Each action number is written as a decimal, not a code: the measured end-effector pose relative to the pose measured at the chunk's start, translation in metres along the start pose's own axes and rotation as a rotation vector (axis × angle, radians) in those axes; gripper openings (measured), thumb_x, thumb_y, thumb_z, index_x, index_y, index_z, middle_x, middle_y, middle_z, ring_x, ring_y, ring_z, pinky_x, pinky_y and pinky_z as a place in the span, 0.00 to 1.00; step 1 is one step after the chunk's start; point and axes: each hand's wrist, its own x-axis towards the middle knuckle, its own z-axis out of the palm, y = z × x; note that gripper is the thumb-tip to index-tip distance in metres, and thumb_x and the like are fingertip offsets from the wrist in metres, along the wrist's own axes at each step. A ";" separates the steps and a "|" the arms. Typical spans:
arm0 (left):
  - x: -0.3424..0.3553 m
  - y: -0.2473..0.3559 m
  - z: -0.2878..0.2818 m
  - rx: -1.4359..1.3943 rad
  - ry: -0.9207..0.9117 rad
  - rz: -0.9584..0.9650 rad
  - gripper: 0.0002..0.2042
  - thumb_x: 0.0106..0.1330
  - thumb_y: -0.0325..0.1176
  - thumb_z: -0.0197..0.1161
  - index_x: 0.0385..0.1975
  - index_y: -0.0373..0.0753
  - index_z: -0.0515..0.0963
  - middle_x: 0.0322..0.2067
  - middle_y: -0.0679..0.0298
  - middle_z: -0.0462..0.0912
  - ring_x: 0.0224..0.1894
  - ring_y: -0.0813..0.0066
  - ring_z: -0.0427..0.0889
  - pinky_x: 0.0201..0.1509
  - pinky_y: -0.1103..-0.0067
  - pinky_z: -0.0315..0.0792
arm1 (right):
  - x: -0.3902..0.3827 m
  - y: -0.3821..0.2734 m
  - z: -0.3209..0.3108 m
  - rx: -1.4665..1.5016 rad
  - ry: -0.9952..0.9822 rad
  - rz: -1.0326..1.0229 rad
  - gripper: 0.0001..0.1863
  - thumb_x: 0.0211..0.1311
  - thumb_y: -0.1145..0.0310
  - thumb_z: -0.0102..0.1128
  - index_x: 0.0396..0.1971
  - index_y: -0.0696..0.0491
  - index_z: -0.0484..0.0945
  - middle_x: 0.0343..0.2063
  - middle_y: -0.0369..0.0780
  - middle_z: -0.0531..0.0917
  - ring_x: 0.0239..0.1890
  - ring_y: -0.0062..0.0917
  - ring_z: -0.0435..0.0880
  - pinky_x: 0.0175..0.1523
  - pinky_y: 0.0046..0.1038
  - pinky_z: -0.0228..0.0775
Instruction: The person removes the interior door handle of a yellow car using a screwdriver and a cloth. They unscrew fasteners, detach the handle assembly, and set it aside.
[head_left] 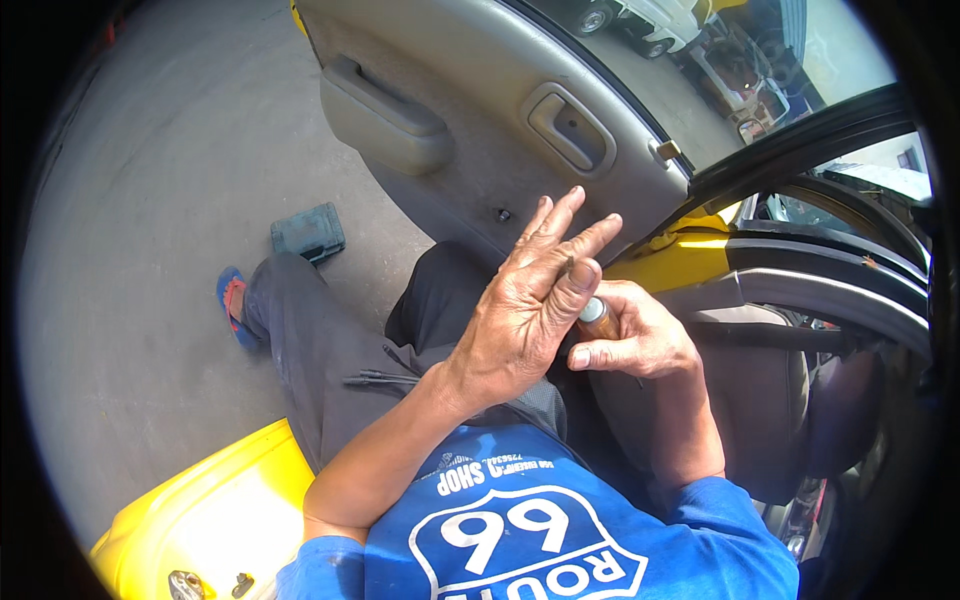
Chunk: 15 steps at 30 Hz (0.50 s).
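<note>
My left hand is raised in front of the grey inner car door panel, its fingers stretched out and nothing plainly held. A small dark spot shows by its thumb; I cannot make out what it is. Just right of it, my right hand is closed around a brown-handled tool with a pale round end, probably a screwdriver. That end points up toward the left palm; whether they touch is hard to tell. Most of the tool is hidden by the fingers. Thin black pieces lie across my lap.
An armrest and an inner door handle stand out from the open door. A teal case lies on the concrete ground beyond my foot. Yellow bodywork is at lower left, a dark car seat at right.
</note>
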 end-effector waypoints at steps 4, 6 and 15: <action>-0.028 -0.034 0.059 0.139 -0.271 -0.183 0.30 0.80 0.60 0.50 0.73 0.48 0.73 0.80 0.48 0.57 0.84 0.47 0.45 0.83 0.56 0.49 | -0.061 0.066 0.000 0.152 0.122 -0.005 0.14 0.61 0.70 0.79 0.41 0.58 0.84 0.23 0.29 0.81 0.26 0.12 0.76 0.32 0.21 0.69; -0.035 -0.056 0.078 0.165 -0.395 -0.297 0.30 0.81 0.59 0.50 0.74 0.47 0.72 0.79 0.48 0.57 0.84 0.47 0.45 0.83 0.56 0.49 | -0.091 0.094 -0.006 0.119 0.238 0.203 0.13 0.61 0.70 0.79 0.40 0.57 0.84 0.22 0.30 0.81 0.23 0.13 0.78 0.28 0.21 0.70; -0.023 -0.085 0.037 0.468 -0.450 -0.601 0.39 0.77 0.57 0.59 0.77 0.34 0.60 0.73 0.43 0.68 0.75 0.48 0.69 0.75 0.62 0.68 | -0.159 0.370 -0.033 -0.376 0.473 0.727 0.14 0.54 0.66 0.72 0.36 0.58 0.80 0.28 0.47 0.84 0.31 0.37 0.85 0.41 0.38 0.75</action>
